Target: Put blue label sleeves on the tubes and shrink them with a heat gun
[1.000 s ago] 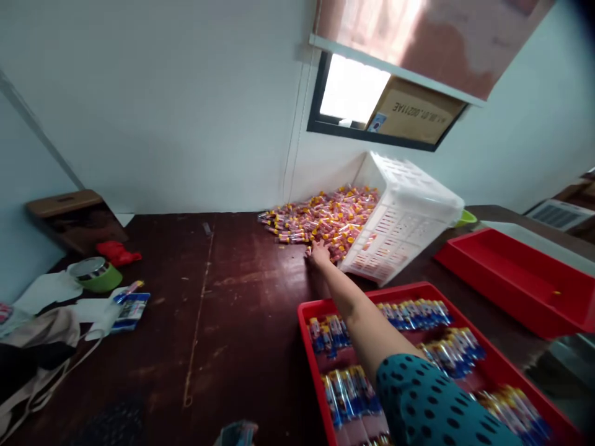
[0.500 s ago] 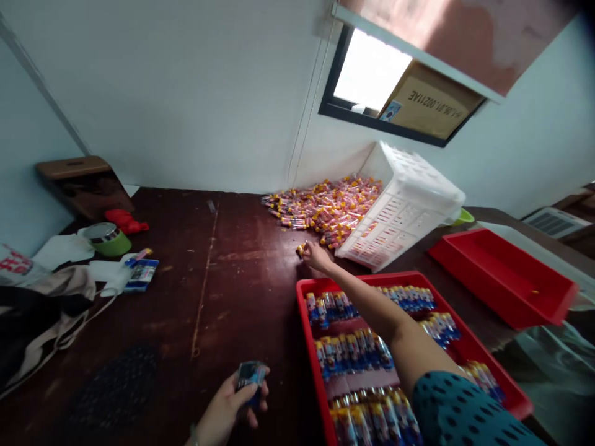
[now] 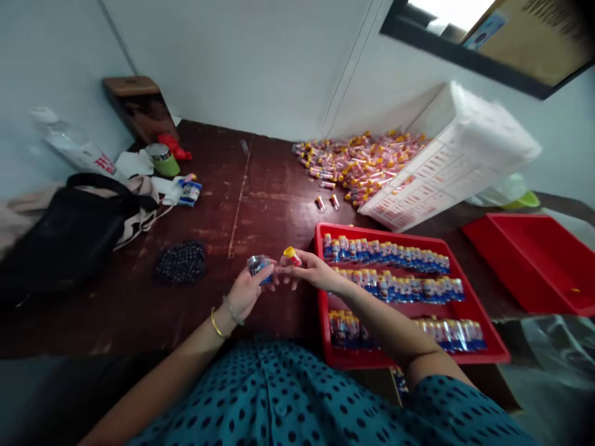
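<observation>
My left hand point(image 3: 244, 292) is closed around a small stack of clear-and-blue plastic sleeves point(image 3: 256, 265). In my right hand point(image 3: 313, 271), thumb and fingers pinch a small yellow-capped tube point(image 3: 292, 255), its cap pointing up and left. The two hands are close together over the table, left of a red tray point(image 3: 320, 297). Rows of blue-wrapped, yellow-topped tubes point(image 3: 385, 253) stand in that tray. Behind it, a heap of pink-and-yellow tubes point(image 3: 357, 162) spills from a tipped white plastic basket point(image 3: 493, 139). A couple of loose tubes point(image 3: 334, 201) lie before the heap.
On the right is a second red tray point(image 3: 525, 266). A black bag point(image 3: 60, 229), a green-banded jar point(image 3: 162, 160), a plastic bottle point(image 3: 79, 145) and a blue packet point(image 3: 190, 192) are at the left. A dark speckled cloth item point(image 3: 181, 261) lies nearer my left arm.
My right hand has come back from the edge of the heap to beside my left hand, bringing a tube. The view has tilted down and shifted left.
</observation>
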Tool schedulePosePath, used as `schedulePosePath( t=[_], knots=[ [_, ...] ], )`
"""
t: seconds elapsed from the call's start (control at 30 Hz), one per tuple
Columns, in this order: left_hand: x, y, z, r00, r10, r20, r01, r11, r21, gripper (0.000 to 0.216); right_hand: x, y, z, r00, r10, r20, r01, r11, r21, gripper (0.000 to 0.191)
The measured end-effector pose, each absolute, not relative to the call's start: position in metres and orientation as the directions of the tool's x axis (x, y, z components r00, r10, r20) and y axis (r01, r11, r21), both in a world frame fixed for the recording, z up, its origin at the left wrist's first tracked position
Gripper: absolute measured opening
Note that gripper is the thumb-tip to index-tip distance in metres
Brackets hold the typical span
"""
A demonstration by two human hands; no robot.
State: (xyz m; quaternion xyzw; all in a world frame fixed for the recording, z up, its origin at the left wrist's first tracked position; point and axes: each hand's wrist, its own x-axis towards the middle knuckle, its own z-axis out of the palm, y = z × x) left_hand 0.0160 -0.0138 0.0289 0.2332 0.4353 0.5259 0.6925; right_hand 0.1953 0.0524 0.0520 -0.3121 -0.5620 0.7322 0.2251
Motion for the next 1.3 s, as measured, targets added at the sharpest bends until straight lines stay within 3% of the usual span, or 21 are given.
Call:
schedulePosePath(
  t=[0.2,0.3,0.43,0.6,0.77,0.97,1.17,1.3],
  knots=[
    [0.014,-0.029,0.031,0.19,0.922,-0.338,-0.559,0.384,0.735,0.036,0.22,0.043,0.062,-0.422,0.904,-0.068,0.052,-0.051,-0.997,0.034],
    [0.009,-0.032,0.029,0.189,0.909,-0.372,-0.489,0.416,0.767,0.034,0.236,0.044,0.069,-0.335,0.942,0.006,0.112,0.046,-0.993,0.031],
    [0.014,-0.033,0.026,0.038,0.939,-0.34,-0.427,0.323,0.845,0.034,0.229,0.031,0.063,-0.393,0.92,-0.007,0.151,0.057,-0.987,0.032],
    [0.029,-0.037,0.027,-0.085,0.947,-0.31,-0.455,0.24,0.857,0.036,0.198,0.017,0.05,-0.486,0.856,0.175,0.218,0.312,-0.925,0.02],
    [0.025,-0.039,0.027,-0.064,0.949,-0.309,-0.425,0.255,0.869,0.037,0.184,0.022,0.051,-0.577,0.782,0.235,0.24,0.437,-0.867,0.012],
    [0.017,-0.041,0.022,0.252,0.893,-0.373,-0.322,0.441,0.838,0.041,0.187,0.027,0.053,-0.67,0.714,0.206,0.234,0.466,-0.853,0.011],
    [0.025,-0.041,0.022,0.015,0.951,-0.309,-0.386,0.29,0.876,0.034,0.189,0.026,0.047,-0.633,0.75,0.194,0.221,0.415,-0.883,0.015],
    [0.023,-0.038,0.024,0.015,0.946,-0.322,-0.401,0.301,0.865,0.035,0.193,0.029,0.05,-0.632,0.753,0.183,0.218,0.399,-0.891,0.016]
  ],
)
